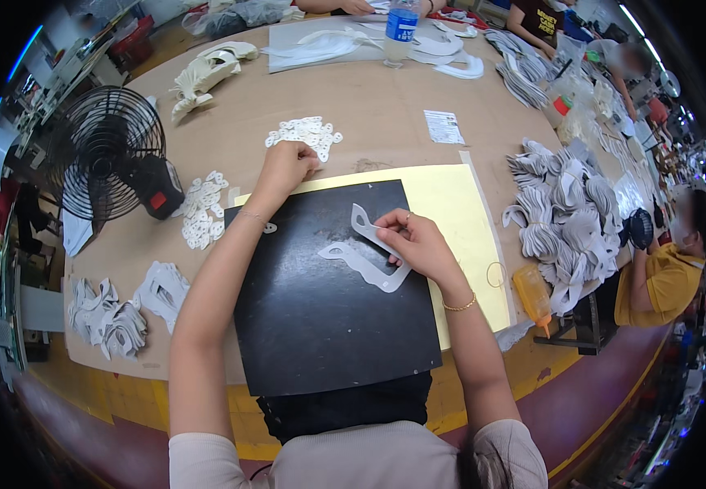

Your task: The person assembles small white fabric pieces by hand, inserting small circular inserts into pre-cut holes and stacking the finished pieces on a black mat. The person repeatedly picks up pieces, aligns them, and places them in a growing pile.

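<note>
My right hand [422, 244] pinches a pale grey U-shaped flat piece [379, 278] with a small hole at each end, held over a black board [328, 334]. Thumb and fingers hide part of its curve. At the board's far left edge my left hand [292, 167] is closed, fingertips down beside a pile of small white oval pieces with holes [308, 130]. Whatever those fingertips grip, if anything, is hidden. One small oval piece [270, 228] lies on the board next to my left forearm. A yellow sheet [479, 253] lies under the board.
A black fan [104, 155] stands at left, near more oval pieces [202, 212] and grey cut pieces [108, 318]. Bundled grey pieces [565, 204] and a yellow squeeze bottle [532, 295] lie at right. A water bottle [400, 37] stands far back. A person in yellow [663, 281] sits at right.
</note>
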`<action>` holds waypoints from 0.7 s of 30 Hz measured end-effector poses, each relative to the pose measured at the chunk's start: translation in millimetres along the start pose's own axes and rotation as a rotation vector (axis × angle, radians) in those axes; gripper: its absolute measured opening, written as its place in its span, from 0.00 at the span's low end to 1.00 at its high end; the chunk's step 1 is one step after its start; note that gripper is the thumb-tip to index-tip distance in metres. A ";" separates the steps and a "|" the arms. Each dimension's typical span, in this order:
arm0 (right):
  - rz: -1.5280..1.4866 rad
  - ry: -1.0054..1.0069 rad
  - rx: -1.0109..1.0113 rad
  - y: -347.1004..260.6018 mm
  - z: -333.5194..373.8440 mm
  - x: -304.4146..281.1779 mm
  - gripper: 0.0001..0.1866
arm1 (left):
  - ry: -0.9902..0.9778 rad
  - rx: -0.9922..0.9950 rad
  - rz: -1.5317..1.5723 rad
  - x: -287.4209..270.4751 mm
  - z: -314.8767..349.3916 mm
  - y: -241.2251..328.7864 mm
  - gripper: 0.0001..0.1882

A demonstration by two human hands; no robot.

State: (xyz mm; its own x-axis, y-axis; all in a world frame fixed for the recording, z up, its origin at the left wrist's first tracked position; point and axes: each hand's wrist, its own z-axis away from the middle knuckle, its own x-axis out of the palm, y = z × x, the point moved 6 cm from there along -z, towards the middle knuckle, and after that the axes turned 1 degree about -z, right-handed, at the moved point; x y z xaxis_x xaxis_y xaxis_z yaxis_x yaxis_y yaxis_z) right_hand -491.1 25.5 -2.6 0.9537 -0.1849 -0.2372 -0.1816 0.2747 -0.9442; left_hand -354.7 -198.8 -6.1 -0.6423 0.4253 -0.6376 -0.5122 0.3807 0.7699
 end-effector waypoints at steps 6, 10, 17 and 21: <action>-0.045 -0.010 -0.006 -0.7 -0.5 -2.0 0.09 | 0.127 0.010 0.192 -10.9 5.8 -0.6 0.08; -0.171 0.010 0.039 8.2 -0.2 -12.1 0.10 | -0.163 -0.091 0.332 -4.4 77.0 41.4 0.08; -0.265 -0.263 0.177 -16.6 42.5 10.6 0.10 | -0.177 -0.160 0.577 -6.6 173.6 23.8 0.09; -0.115 -0.760 -0.012 -62.1 106.0 67.6 0.08 | -0.197 -0.173 0.565 -12.0 179.8 25.2 0.10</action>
State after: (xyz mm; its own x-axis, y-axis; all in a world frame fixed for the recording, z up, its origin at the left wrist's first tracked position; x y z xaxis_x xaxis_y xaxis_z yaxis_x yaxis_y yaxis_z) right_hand -390.0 95.9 64.1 0.8686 0.4890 0.0803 -0.0702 0.2818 -0.9569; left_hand -257.4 -46.7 16.3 -0.7321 0.6722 -0.1103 -0.2194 -0.0794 0.9724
